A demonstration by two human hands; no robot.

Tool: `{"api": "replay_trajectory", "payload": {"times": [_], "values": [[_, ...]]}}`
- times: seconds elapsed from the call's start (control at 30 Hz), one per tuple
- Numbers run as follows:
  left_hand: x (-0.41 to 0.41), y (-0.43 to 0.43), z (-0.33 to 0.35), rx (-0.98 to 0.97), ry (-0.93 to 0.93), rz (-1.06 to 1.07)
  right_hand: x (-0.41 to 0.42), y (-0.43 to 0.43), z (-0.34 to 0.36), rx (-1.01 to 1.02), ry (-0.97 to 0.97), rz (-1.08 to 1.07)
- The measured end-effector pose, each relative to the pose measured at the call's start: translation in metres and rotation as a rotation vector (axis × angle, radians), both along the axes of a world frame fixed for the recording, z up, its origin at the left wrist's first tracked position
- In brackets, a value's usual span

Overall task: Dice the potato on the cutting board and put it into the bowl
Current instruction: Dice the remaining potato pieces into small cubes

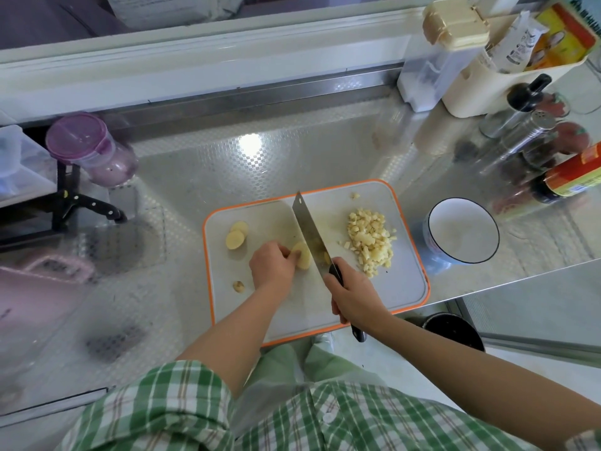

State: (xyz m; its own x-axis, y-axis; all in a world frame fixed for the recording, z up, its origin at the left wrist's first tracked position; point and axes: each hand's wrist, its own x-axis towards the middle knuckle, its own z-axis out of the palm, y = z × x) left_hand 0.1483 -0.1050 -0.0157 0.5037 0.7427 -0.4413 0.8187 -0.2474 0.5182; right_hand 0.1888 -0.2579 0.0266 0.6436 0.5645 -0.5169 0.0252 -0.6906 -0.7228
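Our left hand (271, 266) at middle of cutting board (400, 288), fingers curled, pinching potato (302, 257). Our right hand (353, 299) wrapped round knife (309, 229) handle, blade just beside potato. Diced pile (370, 239) on board's right half. Bowl (463, 229) on counter (227, 164), right of board.

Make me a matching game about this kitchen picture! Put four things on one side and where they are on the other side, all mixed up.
Things:
1. knife
2. bowl
3. diced potato
4. two potato slices

Places:
A. heaped on the right side of the cutting board
B. lying on the board's left side
C. gripped by the right hand
D. on the counter, right of the board

Pairs: 1-C, 2-D, 3-A, 4-B
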Motion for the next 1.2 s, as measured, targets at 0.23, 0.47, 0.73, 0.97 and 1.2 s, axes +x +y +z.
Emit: {"api": "replay_trajectory", "payload": {"times": [0.23, 0.47, 0.73, 0.97, 1.2], "values": [[-0.005, 0.0, 0.002, 0.008, -0.027, 0.024, -0.003, -0.006, -0.004, -0.061, -0.092, 0.044], [-0.006, -0.002, 0.0, 0.005, -0.094, 0.047, -0.016, -0.003, -0.007, -0.029, -0.017, 0.053], [0.002, -0.003, 0.001, -0.133, 0.002, 0.112, -0.003, 0.0, -0.009, -0.121, -0.145, 0.049], [-0.005, -0.014, -0.012, -0.209, -0.023, 0.181, 0.019, 0.005, -0.006, -0.186, -0.269, 0.142], [-0.003, -0.005, -0.009, -0.145, -0.023, 0.112, 0.014, 0.001, -0.01, -0.177, -0.284, 0.157]]}}
